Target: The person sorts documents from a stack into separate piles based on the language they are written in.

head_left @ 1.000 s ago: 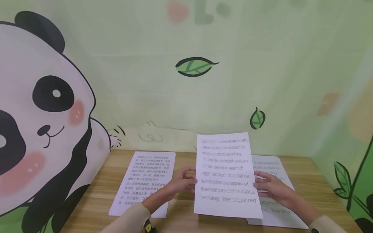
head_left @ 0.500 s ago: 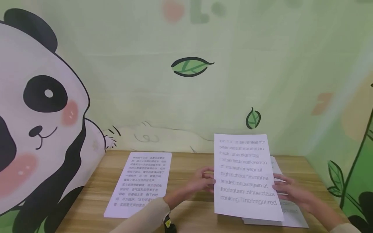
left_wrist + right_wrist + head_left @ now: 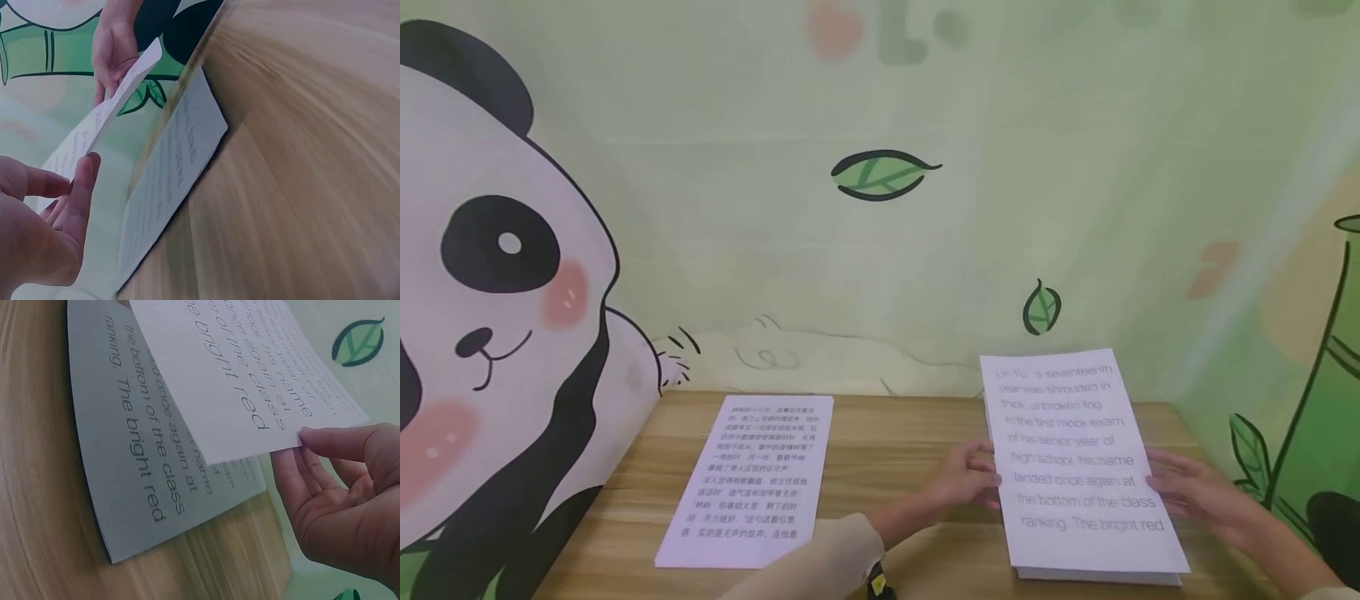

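Observation:
A white sheet of paper printed with English text is held above the right part of the table. My left hand pinches its left edge between thumb and fingers, as the left wrist view confirms. At the opposite edge, my right hand pinches the paper with the thumb on top and fingers below. Under it lies a paper stack bearing the same English text; from the head view it is nearly all covered. A gap between sheet and stack shows in both wrist views.
On the left of the wooden table lies a paper with Chinese text, its lower right corner hidden by my left sleeve. A wall covering with a panda and leaves stands behind the table.
Both hands have carried the sheet to the right and lowered it over the English stack, which it now covers almost fully. The head view has turned slightly right.

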`<state>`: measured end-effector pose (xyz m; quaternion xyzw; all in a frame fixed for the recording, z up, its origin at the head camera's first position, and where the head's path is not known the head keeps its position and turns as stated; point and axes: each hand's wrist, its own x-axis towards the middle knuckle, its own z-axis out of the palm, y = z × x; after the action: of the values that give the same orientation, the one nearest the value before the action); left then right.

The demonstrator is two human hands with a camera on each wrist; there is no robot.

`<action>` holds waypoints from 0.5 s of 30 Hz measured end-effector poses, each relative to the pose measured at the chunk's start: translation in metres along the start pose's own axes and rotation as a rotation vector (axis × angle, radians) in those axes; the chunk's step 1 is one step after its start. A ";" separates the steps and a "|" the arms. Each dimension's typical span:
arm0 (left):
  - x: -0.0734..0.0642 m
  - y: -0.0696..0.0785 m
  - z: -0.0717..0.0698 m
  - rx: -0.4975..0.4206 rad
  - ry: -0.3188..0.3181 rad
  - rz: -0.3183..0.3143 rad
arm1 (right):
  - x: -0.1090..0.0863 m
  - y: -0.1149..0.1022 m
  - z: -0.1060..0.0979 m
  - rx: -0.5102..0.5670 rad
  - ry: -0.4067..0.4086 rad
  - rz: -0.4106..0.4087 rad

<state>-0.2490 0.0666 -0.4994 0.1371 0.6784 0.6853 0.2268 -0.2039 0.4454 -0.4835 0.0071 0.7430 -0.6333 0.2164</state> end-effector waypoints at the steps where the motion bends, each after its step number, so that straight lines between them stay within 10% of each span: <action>1: 0.000 -0.001 0.003 -0.005 0.000 0.001 | -0.001 0.001 -0.002 0.002 -0.001 -0.001; 15: 0.022 -0.023 0.022 0.021 0.111 -0.031 | 0.011 0.019 -0.007 0.077 0.069 0.051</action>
<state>-0.2540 0.0954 -0.5239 0.0906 0.6992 0.6810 0.1979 -0.2104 0.4534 -0.5044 0.0564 0.7245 -0.6552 0.2064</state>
